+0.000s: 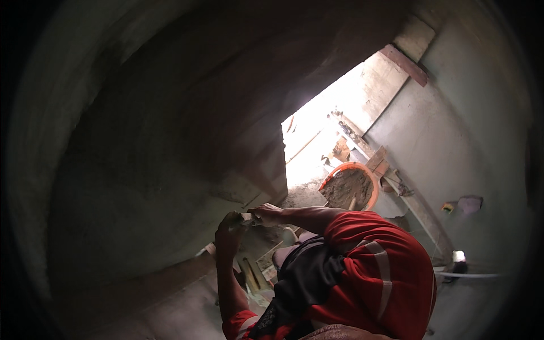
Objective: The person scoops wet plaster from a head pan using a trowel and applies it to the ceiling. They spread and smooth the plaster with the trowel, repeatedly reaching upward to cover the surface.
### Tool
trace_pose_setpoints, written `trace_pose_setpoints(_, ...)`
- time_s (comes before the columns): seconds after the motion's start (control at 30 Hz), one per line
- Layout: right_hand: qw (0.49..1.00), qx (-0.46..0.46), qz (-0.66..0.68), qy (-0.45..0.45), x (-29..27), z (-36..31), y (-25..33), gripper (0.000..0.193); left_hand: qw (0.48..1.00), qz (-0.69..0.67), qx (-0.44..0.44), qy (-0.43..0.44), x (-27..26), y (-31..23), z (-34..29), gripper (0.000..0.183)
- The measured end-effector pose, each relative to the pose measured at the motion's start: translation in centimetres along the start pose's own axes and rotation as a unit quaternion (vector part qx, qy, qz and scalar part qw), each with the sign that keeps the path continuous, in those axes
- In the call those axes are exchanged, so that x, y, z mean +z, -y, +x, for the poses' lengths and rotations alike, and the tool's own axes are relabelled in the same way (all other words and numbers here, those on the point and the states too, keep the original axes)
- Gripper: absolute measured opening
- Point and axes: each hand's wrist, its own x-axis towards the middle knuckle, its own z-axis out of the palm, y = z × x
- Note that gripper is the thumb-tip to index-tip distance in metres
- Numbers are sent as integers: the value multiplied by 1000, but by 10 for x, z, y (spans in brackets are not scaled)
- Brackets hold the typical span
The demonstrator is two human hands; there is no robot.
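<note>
My left hand (228, 221) and my right hand (267, 213) come together in front of my body, close to the dark wall (158, 170). Between them shows a small, pale, blocky thing (248, 217), its kind too small and dim to make out. The fingers of both hands look closed on it, the left from one end and the right from the other. Beyond my right forearm stands an orange-rimmed bucket (376, 192) holding grey-brown mortar (345, 188). A short handle-like stick (352, 203) pokes out of the mortar.
A long wooden beam (425, 220) slants past the bucket, with a wooden block (377, 160) against it. Bright light enters through an opening (317, 124). A reddish plank (405, 65) lies farther off. At right is a small purplish thing (470, 204). Boards (252, 273) lie below my hands.
</note>
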Motion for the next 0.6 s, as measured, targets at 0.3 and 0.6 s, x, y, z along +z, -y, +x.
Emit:
trace_pose_setpoints(0.3,999,19,21,33,-17,1,25,27,996,-5,65,-66,-7,-14,3,31)
trace_pose_setpoints(0.6,977,108,-131,128,-39,-4,35,36,988,20,-2,-156,1,30,-9,30)
